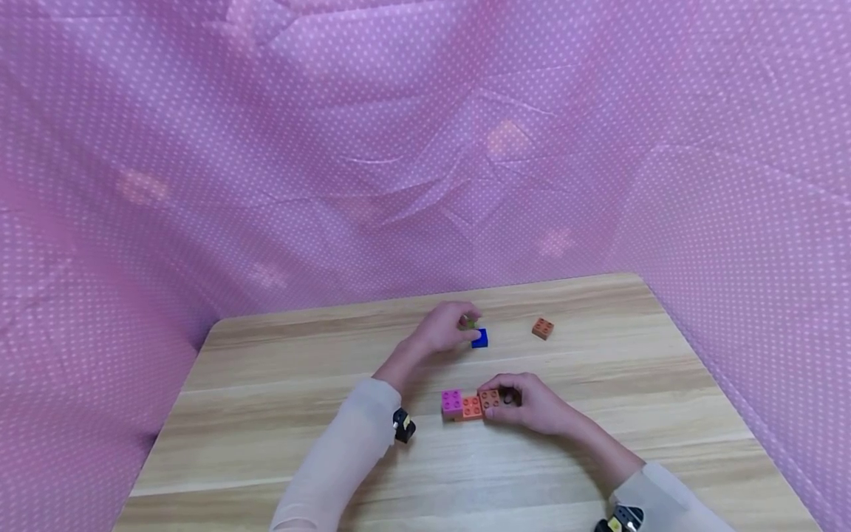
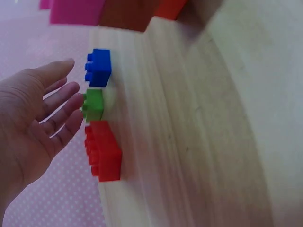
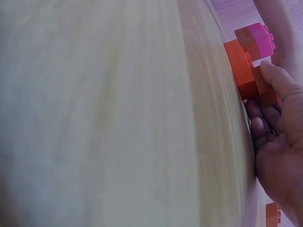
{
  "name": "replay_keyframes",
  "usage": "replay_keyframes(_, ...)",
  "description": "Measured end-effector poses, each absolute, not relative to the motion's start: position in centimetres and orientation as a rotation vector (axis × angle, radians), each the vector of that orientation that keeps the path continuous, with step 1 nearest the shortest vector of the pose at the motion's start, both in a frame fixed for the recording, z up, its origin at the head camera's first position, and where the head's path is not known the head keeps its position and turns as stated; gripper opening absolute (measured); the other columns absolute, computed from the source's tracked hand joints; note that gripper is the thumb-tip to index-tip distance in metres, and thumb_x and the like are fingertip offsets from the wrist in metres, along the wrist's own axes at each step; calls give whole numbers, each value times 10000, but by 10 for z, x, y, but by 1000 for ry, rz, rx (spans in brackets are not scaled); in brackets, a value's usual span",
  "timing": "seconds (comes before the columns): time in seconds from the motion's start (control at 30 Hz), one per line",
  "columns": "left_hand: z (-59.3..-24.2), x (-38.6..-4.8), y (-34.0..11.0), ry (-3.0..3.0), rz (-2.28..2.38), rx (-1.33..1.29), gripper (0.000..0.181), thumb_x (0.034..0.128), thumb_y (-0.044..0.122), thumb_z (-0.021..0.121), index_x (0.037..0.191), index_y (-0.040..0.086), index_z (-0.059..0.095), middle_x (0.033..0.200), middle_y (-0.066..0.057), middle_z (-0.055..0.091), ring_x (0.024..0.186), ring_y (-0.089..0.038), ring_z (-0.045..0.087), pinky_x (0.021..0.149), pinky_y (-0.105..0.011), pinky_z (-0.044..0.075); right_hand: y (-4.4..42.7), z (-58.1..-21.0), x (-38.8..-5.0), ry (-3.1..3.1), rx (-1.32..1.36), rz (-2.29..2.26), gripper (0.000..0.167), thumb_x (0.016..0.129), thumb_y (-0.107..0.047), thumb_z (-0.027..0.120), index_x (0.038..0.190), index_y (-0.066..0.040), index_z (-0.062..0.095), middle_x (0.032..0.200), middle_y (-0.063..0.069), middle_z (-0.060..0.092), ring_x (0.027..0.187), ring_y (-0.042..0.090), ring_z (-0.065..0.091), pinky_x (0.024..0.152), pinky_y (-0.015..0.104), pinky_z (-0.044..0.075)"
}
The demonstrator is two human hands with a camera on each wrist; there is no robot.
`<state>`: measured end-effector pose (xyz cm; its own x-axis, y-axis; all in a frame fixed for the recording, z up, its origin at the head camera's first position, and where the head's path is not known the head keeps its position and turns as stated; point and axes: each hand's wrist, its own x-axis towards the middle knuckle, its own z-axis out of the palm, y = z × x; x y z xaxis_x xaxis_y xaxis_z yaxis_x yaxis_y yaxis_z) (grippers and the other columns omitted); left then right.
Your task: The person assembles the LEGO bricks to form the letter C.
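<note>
My left hand [image 1: 444, 327] hovers at the far side of the table with its fingers loosely spread. It is beside a green brick [image 2: 95, 105] and a blue brick [image 2: 101, 67], gripping neither. A longer red brick [image 2: 107, 151] stands in the same row in the left wrist view; the hand hides it from the head view. With thumb and fingers, my right hand [image 1: 540, 408] pinches a brown brick [image 1: 489, 399] on the right end of an orange brick [image 3: 240, 68]. On the left end a magenta brick [image 1: 451, 403] tops another brown brick [image 3: 247, 40].
A loose brown brick [image 1: 542, 329] lies at the back right of the wooden table [image 1: 266, 399]. Pink dotted cloth [image 1: 425, 162] hangs behind the table and along both sides.
</note>
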<state>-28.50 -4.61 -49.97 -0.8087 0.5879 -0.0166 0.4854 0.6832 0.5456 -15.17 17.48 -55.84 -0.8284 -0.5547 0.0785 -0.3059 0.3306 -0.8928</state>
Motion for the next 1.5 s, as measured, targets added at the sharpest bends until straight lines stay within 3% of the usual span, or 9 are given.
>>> replay_keyframes(0.3,-511,-278,-40,2722,634,948,448,959,209,806,1381,132,676,1354,-36,686,1246,-202,627,1086,-345,525,172,-559,-155,2346,-798,-1514,341,928,-320,834,1244,-228,746,1163,-91,747,1052,177,669,963,340,527)
replay_keyframes(0.87,-491,-275,-72,2703,816,900,427,950,169,812,1357,117,691,1268,-44,712,1089,-182,688,927,-271,594,171,-554,-160,2354,-790,-1512,364,922,-317,839,1256,-206,746,1177,-84,745,1046,175,666,954,335,530)
replay_keyframes(1.1,-481,-252,-84,2657,878,936,405,968,153,791,1358,104,695,1196,5,699,1050,-130,680,884,-231,590,170,-554,-159,2348,-756,-1509,382,918,-336,840,1265,-210,745,1193,-98,740,1092,174,657,1007,357,502)
replay_keyframes(1.37,-461,-212,-103,2700,861,902,418,986,247,780,1389,195,679,1222,58,702,1157,-168,660,1001,-350,565,170,-555,-157,2363,-778,-1512,396,915,-338,840,1269,-192,740,1187,-90,742,1070,171,668,983,340,524)
replay_keyframes(1.5,-454,-192,-109,2680,937,928,417,967,252,804,1365,198,692,1226,70,720,1151,-135,657,962,-342,582,170,-556,-155,2364,-789,-1520,403,919,-332,837,1276,-175,737,1185,-80,743,1061,169,669,971,336,532)
